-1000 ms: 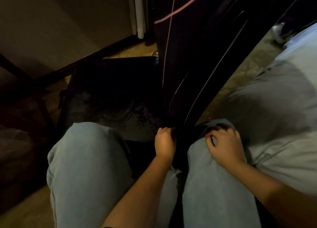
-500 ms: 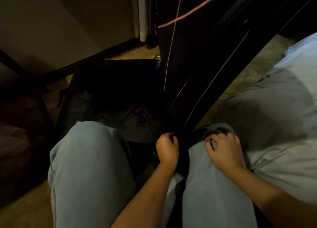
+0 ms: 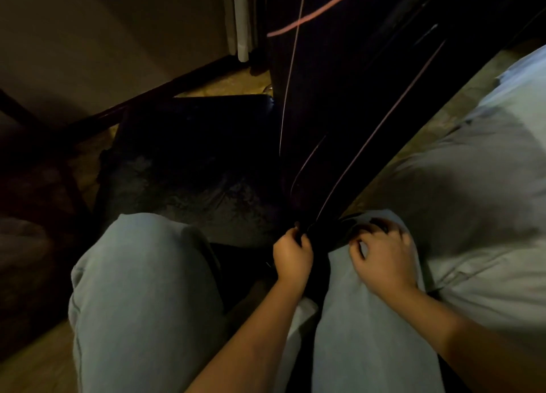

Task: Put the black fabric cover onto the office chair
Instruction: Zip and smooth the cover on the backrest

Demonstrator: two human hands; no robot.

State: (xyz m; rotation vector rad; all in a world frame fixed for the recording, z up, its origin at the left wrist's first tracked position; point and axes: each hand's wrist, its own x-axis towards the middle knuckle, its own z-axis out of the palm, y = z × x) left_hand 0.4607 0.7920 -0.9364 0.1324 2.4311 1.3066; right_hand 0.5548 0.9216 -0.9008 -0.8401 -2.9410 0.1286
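Observation:
The black fabric cover [image 3: 348,103], with thin pink seam lines, stretches over the office chair's backrest, which rises from between my knees to the top right. The chair's dark seat [image 3: 189,168] lies to its left, just beyond my left knee. My left hand [image 3: 292,258] is closed in a fist on the cover's bottom edge at the foot of the backrest. My right hand [image 3: 381,259] is curled on my right knee, its fingertips at the cover's lower edge; whether it grips fabric is hidden by the dark.
I kneel in light blue jeans [image 3: 141,298] on a tan floor [image 3: 35,363]. A beige wall with dark skirting [image 3: 141,109] runs at the back left. A pale curtain edge [image 3: 240,20] hangs at the top. The scene is very dim.
My left hand has shifted slightly down and right along the cover's bottom edge. The right hand stays on the knee, fingers barely moved.

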